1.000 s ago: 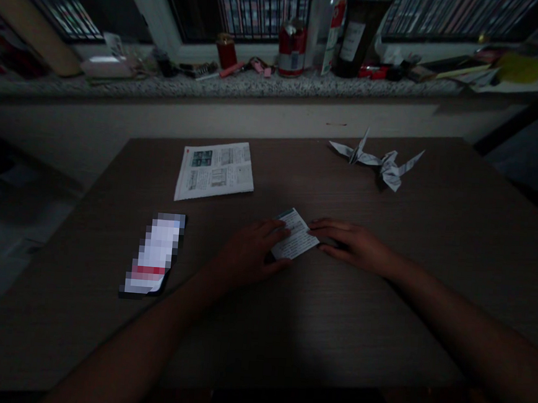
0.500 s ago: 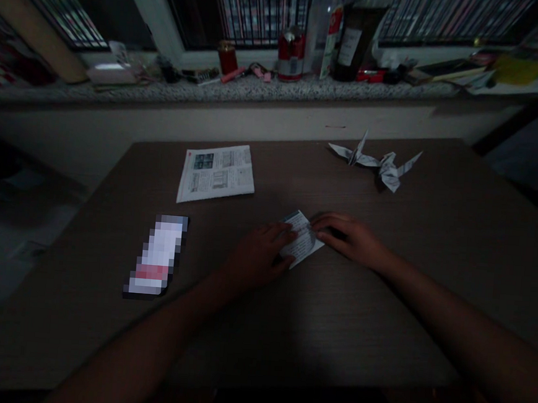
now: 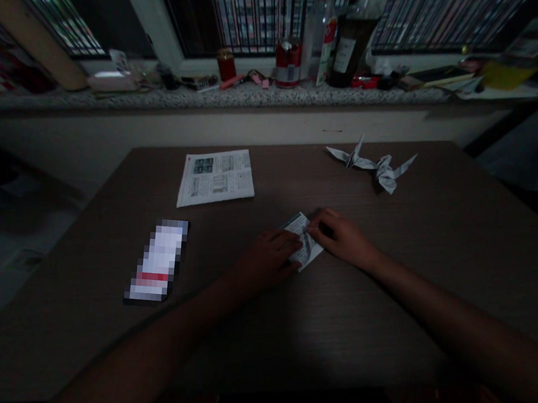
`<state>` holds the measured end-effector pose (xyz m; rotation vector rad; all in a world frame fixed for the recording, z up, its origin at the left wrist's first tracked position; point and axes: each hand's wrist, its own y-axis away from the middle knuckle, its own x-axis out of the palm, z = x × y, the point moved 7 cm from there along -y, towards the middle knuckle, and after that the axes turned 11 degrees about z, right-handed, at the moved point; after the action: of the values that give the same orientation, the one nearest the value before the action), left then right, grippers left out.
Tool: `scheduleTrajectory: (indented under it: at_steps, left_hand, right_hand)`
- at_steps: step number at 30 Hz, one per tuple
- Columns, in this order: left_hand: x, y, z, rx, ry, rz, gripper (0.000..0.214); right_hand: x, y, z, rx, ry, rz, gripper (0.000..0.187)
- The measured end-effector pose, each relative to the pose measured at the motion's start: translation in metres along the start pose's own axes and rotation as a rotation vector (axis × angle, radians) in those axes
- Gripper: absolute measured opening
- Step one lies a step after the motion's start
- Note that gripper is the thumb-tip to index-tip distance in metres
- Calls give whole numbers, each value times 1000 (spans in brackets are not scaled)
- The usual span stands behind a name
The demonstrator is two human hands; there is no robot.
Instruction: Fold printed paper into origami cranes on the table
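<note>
A small folded piece of printed paper [image 3: 310, 252] lies on the brown table between my hands. My left hand [image 3: 271, 254] rests flat across its left part, fingers stretched out and holding it down. My right hand [image 3: 341, 234] is at the paper's upper right edge, with thumb and fingertips pinched together on it. The fingers cover part of the folds. Behind, to the right, two folded paper cranes [image 3: 352, 158] stand close together on the table.
A folded newspaper sheet [image 3: 217, 179] lies at the back left of the table [image 3: 249, 336]. In front of it is a phone [image 3: 158, 261] with a lit, blurred screen. Beyond the table, a stone windowsill [image 3: 174, 100] carries a red can [image 3: 288, 63], bottles [image 3: 348, 55] and small clutter.
My right fingertips have moved slightly left over the paper and closed into a pinch. My left hand has shifted slightly right. The whole view has tilted a little.
</note>
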<state>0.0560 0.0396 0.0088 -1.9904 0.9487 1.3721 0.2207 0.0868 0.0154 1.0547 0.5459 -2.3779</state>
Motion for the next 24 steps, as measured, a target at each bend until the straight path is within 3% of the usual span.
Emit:
scheduleTrajectory:
  at_steps: [13, 24]
  left_hand:
    - [-4, 3, -2, 115, -26, 46, 39]
    - [-3, 4, -4, 104, -69, 58, 39]
  right_hand:
    - [7, -9, -6, 61, 42, -8, 14]
    - [-3, -4, -11, 55, -39, 22, 15]
